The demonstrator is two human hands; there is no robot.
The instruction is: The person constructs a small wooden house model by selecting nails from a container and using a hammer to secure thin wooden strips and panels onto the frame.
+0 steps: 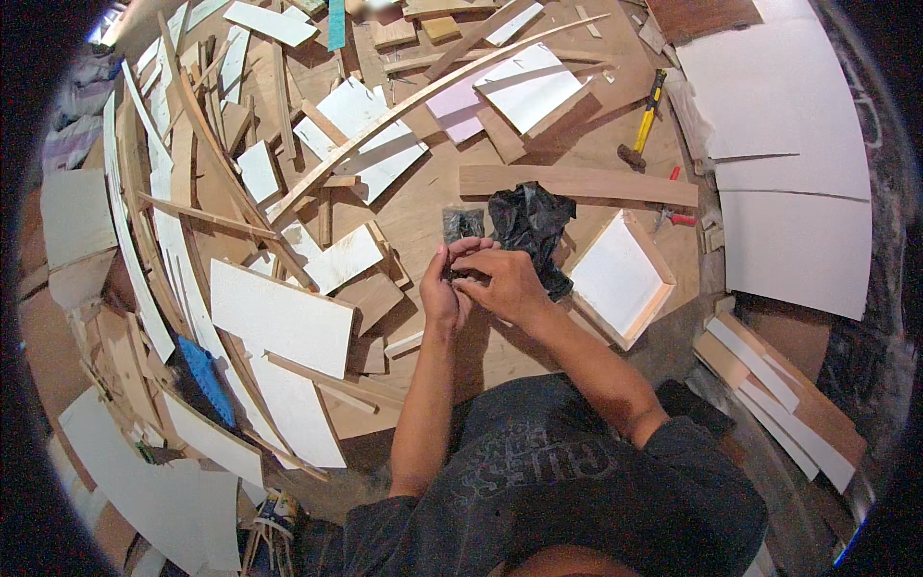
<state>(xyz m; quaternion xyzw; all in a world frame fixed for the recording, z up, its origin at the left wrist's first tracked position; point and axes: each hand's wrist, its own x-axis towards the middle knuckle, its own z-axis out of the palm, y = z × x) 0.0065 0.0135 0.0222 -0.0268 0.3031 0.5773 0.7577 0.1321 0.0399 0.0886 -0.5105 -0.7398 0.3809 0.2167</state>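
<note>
My left hand is cupped palm-up in front of me, fingers curled inward. Over its palm my right hand reaches with bent fingertips pinched together; anything small between the two hands is too hidden to name. Just beyond the fingers lies a small clear plastic packet with dark contents. Beside it a crumpled black plastic bag rests on the plywood tabletop, partly behind my right hand. To the right sits a shallow wooden frame with a white panel.
A plank lies past the bag. Farther right are red-handled pliers and a yellow-and-black hammer. White board offcuts and long strips crowd the left, with a blue handsaw-like tool. Large white sheets stand at right.
</note>
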